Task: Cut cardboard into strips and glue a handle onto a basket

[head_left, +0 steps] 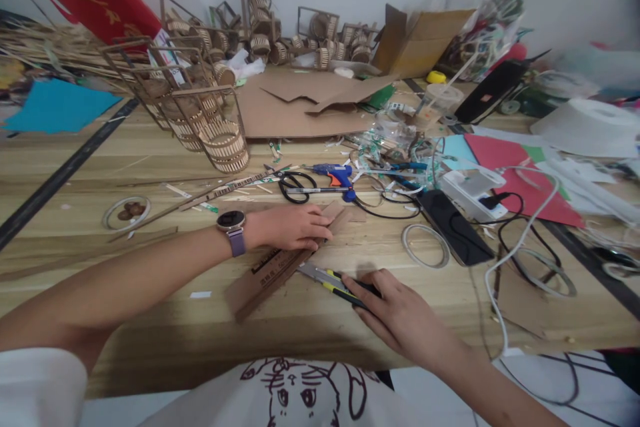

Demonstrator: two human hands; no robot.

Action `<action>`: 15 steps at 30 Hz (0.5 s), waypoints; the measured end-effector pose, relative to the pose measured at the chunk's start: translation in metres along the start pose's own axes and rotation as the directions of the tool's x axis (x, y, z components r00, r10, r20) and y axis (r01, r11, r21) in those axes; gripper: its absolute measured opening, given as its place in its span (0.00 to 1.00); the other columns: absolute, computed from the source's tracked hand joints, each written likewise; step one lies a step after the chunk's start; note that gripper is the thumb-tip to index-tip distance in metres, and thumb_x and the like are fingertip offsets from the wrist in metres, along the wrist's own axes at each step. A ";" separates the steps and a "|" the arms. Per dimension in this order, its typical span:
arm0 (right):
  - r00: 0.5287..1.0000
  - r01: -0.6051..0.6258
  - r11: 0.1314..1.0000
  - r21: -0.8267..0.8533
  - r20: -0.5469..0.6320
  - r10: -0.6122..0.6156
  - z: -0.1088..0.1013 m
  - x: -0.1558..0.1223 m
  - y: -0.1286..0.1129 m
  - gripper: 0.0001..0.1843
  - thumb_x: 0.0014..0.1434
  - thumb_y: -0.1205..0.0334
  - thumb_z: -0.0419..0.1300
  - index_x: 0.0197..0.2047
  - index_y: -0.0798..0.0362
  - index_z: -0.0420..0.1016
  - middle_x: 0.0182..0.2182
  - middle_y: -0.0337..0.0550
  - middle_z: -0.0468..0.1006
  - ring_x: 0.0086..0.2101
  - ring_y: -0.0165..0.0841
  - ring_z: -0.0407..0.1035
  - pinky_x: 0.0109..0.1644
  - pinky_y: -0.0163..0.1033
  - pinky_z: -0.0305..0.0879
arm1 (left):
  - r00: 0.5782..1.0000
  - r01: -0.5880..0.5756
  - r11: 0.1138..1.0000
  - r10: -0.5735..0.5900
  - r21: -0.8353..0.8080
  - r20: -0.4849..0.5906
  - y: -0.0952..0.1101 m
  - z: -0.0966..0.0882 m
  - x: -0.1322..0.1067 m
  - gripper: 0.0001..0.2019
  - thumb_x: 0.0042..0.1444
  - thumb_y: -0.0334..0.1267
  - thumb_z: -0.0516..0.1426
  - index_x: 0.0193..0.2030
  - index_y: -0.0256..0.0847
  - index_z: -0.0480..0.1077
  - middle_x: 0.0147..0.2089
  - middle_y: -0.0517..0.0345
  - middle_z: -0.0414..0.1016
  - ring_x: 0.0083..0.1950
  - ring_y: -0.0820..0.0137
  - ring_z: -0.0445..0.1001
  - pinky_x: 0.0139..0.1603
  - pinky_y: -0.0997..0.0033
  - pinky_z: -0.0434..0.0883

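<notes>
Head view: on the pale, grainy wooden table (150,167), close to the middle of its near edge, lies a long brown cardboard strip (270,273), flat and slanted, with dark print along one side. The left hand (290,227) rests palm down on the strip's far end, fingers straight and close together, pressing rather than clasping; a round-faced watch (231,221) on a purple band sits at the wrist. The right hand (400,313) is closed around the handle of a yellow-and-black utility knife (330,278), index finger laid along its back, and the grey metal blade end touches the strip's right edge. Just beyond the left hand lie black-handled scissors (295,187) and a blue glue gun (337,177) with an orange trigger. To the right, a thin ring of tape (425,245) lies just beside a dark, glossy phone (455,227). Towards the far left corner stand round woven baskets (225,143) set in thin stick frames, and flat cardboard sheets (300,107) lie near the far edge.
</notes>
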State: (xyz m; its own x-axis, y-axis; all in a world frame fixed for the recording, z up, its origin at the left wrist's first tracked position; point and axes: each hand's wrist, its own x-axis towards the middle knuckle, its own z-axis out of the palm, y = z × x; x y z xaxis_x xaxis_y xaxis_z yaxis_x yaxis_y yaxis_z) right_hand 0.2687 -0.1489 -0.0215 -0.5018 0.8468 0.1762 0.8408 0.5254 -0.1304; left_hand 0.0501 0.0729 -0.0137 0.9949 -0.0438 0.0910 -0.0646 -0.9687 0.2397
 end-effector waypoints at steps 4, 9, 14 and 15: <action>1.000 -0.006 1.000 0.011 -0.021 0.006 0.000 0.003 -0.003 0.22 0.68 0.66 0.53 0.62 0.60 0.72 0.41 0.54 0.75 0.40 0.42 0.74 0.39 0.45 0.78 | 1.000 0.013 1.000 -0.013 0.001 0.011 0.002 -0.001 0.000 0.16 0.69 0.41 0.56 0.59 0.41 0.75 0.64 0.44 0.73 0.64 0.54 0.67 0.66 0.56 0.65; 0.999 -0.014 1.000 0.011 -0.041 0.015 0.003 0.004 -0.008 0.22 0.68 0.65 0.53 0.62 0.62 0.72 0.40 0.54 0.75 0.40 0.43 0.73 0.39 0.45 0.78 | 0.998 0.042 0.999 -0.042 0.004 0.048 0.000 0.002 -0.001 0.16 0.69 0.41 0.56 0.61 0.46 0.74 0.69 0.50 0.68 0.66 0.55 0.65 0.66 0.56 0.64; 0.998 -0.028 0.999 0.022 -0.054 0.030 0.004 0.003 -0.009 0.22 0.68 0.66 0.54 0.62 0.62 0.72 0.42 0.55 0.76 0.41 0.43 0.73 0.40 0.46 0.78 | 1.000 0.007 1.000 -0.007 0.007 -0.021 -0.003 0.014 -0.004 0.15 0.70 0.41 0.55 0.61 0.48 0.73 0.71 0.52 0.65 0.65 0.56 0.66 0.67 0.53 0.64; 0.998 -0.034 0.999 0.028 -0.056 0.035 0.004 0.002 -0.008 0.22 0.68 0.66 0.54 0.62 0.61 0.72 0.42 0.55 0.76 0.41 0.42 0.73 0.40 0.46 0.78 | 0.999 0.005 1.000 -0.005 0.009 -0.039 -0.003 0.017 -0.005 0.15 0.71 0.41 0.55 0.61 0.49 0.73 0.72 0.52 0.65 0.66 0.56 0.66 0.67 0.52 0.64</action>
State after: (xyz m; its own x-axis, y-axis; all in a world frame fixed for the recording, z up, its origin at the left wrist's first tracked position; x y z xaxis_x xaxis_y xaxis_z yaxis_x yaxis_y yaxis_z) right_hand 0.2597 -0.1510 -0.0244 -0.4596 0.8589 0.2261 0.8512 0.4986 -0.1636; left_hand 0.0462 0.0722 -0.0311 0.9914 -0.0296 0.1273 -0.0587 -0.9710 0.2316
